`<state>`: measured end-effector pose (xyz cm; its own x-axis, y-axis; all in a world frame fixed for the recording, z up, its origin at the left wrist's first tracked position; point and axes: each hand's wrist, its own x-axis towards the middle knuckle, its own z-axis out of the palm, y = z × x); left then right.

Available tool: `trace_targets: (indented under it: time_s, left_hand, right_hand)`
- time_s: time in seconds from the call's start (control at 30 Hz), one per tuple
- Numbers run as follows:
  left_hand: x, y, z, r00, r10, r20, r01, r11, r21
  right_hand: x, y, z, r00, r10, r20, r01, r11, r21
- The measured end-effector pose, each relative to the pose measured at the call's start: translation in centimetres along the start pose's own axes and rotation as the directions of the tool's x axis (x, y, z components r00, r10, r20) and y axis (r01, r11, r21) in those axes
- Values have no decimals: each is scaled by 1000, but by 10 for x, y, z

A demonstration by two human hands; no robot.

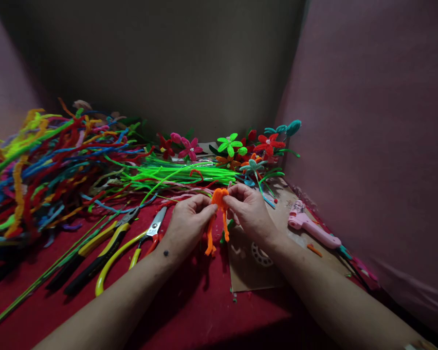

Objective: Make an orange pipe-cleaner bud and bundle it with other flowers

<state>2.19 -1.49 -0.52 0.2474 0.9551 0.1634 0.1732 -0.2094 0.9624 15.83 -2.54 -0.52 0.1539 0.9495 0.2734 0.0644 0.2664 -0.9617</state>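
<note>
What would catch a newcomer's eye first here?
Probably the tangled heap of many-coloured fuzzy stems on the left. Next, the bright orange piece at the centre, held between the left hand and right hand. Beyond the hands, a vivid green bundle lies near a lime-green flower.

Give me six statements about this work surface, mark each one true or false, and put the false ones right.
1. The left hand and right hand both hold the orange fuzzy piece. True.
2. The scissors are in the right hand. False: they lie on the red surface, by the left hand.
3. The pliers lie to the left of the scissors. True.
4. The pink-handled tool lies beside the pliers. False: it lies on the other side, to the right of the right hand.
5. The bright green stems lie beyond the hands. True.
6. Every fuzzy flower is green. False: a red flower stands near the green flower.
</note>
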Motion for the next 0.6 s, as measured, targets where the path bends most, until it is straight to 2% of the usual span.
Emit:
trace_targets:
  time_s: [0.3, 0.6]
  left_hand:
    - [0, 5, 1, 1000, -3, -13, 3, 1000, -11]
    - [0, 6, 2, 999, 5, -52, -4, 1000, 16]
  right_hand:
    - [-2, 4, 4, 999, 49, -2, -48, 993, 111]
    - [-3, 2, 6, 998, 61, -6, -60, 994, 93]
